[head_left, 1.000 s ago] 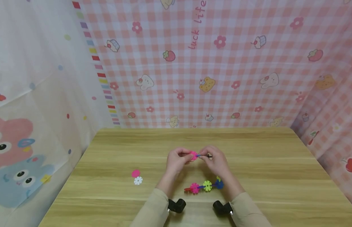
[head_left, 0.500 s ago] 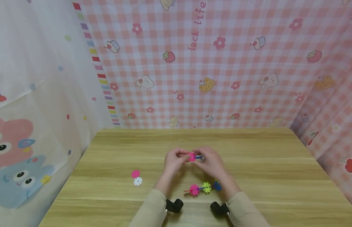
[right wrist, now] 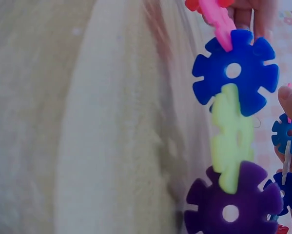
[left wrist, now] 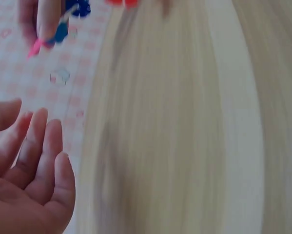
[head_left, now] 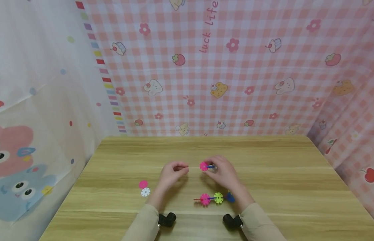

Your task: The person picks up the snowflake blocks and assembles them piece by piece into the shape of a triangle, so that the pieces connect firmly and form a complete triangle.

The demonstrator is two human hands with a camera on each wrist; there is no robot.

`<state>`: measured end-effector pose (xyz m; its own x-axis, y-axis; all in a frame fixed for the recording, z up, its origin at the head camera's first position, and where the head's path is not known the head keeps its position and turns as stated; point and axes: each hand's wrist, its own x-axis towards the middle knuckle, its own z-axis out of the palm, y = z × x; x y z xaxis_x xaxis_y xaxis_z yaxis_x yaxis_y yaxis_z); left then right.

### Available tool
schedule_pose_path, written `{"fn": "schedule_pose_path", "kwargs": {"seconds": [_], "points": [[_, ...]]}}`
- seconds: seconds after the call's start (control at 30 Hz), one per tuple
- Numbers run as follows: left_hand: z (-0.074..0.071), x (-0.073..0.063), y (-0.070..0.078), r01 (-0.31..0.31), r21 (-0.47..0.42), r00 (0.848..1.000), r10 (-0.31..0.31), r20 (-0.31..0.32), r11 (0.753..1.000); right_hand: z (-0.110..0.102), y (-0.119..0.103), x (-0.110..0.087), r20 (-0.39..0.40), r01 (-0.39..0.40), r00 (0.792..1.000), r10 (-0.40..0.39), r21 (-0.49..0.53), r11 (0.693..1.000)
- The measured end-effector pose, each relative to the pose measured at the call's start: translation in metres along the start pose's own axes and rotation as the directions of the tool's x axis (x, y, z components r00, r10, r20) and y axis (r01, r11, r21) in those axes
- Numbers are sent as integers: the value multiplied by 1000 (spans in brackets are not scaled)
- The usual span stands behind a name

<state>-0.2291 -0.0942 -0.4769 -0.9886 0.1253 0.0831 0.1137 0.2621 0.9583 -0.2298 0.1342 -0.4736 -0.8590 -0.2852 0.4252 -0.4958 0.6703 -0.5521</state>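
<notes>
My right hand [head_left: 223, 172] pinches a short chain of interlocking snowflake discs above the middle of the table. Its leading pink disc [head_left: 204, 166] faces left, joined to a blue disc [head_left: 210, 166]. In the right wrist view a white disc [right wrist: 286, 163] and a dark blue disc [right wrist: 283, 192] follow along that chain. To the left, apart from it, my left hand [head_left: 172, 174] holds nothing; its fingers are loosely bent in the left wrist view. Nearer me a second chain has a pink disc [head_left: 205, 199], a yellow-green disc [head_left: 218, 198] and a purple disc [right wrist: 253, 195].
On the left of the wooden table [head_left: 108, 207] lie a loose pink disc [head_left: 143, 184] and a white disc [head_left: 145, 192], edge to edge. A checked pink curtain [head_left: 202, 77] hangs behind the table. Black wrist cameras sit at both cuffs.
My left hand has let go of the pink disc and moved left. My right hand shifted slightly left earlier and still holds the chain.
</notes>
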Motion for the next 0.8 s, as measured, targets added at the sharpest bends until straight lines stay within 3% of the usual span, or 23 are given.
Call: {"fn": "schedule_pose_path", "kwargs": {"seconds": [0.17, 0.4, 0.6, 0.8], "points": [[-30, -6, -12, -36, 59, 999, 36, 0, 998, 0, 1, -1, -5, 0, 1000, 0, -2, 1000], [-80, -17, -32, -104, 228, 995, 103, 13, 968, 0, 3, -3, -21, 9, 1000, -9, 10, 1000], [-122, -25, -47, -146, 203, 987, 130, 90, 968, 0, 4, -5, -31, 18, 999, -18, 9, 1000], [-147, -33, -54, -88, 148, 984, 63, 168, 985, 0, 4, -6, -33, 26, 999, -25, 15, 1000]]}}
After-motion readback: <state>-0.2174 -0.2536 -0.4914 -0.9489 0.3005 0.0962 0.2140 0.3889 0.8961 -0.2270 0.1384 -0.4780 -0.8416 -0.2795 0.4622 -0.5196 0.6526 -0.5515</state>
